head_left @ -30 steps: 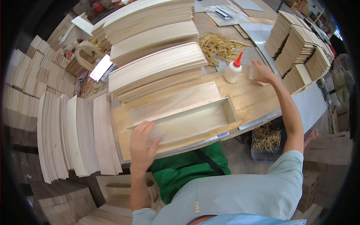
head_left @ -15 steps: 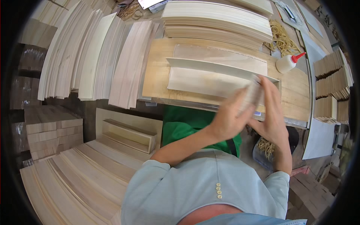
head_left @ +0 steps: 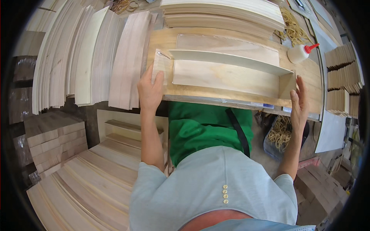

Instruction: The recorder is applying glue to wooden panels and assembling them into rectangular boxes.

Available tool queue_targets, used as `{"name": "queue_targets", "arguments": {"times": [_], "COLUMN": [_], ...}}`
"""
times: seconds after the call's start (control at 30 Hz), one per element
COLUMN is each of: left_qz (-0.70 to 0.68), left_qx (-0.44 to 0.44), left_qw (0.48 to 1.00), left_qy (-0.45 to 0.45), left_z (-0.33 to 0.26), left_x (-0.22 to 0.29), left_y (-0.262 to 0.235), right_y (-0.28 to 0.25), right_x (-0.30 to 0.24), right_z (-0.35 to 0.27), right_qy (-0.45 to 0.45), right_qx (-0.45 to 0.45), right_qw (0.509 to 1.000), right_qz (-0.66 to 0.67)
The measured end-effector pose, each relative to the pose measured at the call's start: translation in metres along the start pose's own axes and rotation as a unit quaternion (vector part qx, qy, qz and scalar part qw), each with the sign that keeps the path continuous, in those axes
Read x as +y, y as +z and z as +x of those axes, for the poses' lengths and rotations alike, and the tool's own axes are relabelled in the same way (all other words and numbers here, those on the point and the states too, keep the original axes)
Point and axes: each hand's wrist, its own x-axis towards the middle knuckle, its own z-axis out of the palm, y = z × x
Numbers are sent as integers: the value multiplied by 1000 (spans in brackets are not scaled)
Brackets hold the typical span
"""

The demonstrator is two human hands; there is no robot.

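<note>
On the wooden workbench top lies a partly assembled wooden box: a flat base panel [head_left: 227,77] with a long thin side board [head_left: 231,61] standing along its far edge. My left hand [head_left: 150,90] grips a small wooden end panel [head_left: 160,69] between thumb and fingers, upright at the box's left end. A line of glue shows near this panel's top. At the other end, my right hand [head_left: 300,98] has its fingers stretched out against the outside of the right end panel [head_left: 287,85]. Another thin board [head_left: 227,44] lies flat behind the box.
A white glue bottle [head_left: 298,54] with a red cap lies tilted on the bench's right side. Stacked boards [head_left: 223,19] line the back, with upright boards [head_left: 86,57] to the left. Rubber bands [head_left: 295,29] lie beyond the bottle; a tub [head_left: 275,142] holds more below.
My hands have moved apart from the right front of the bench. The left carried the small end panel to the box's left end; the right went to the right end.
</note>
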Motion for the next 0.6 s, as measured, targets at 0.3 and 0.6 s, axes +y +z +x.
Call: {"name": "queue_targets", "arguments": {"times": [0.3,0.6], "left_qz": [42,83], "left_qx": [-41,-76], "left_qw": [998,993], "left_qy": [-4,25], "left_z": [12,14], "left_x": [-2,9], "left_y": [10,10], "right_y": [7,8], "right_x": [13,13], "right_z": [2,0], "right_qy": [-45,-56], "right_qx": [20,18], "right_qw": [998,997], "right_qz": [-34,-57]}}
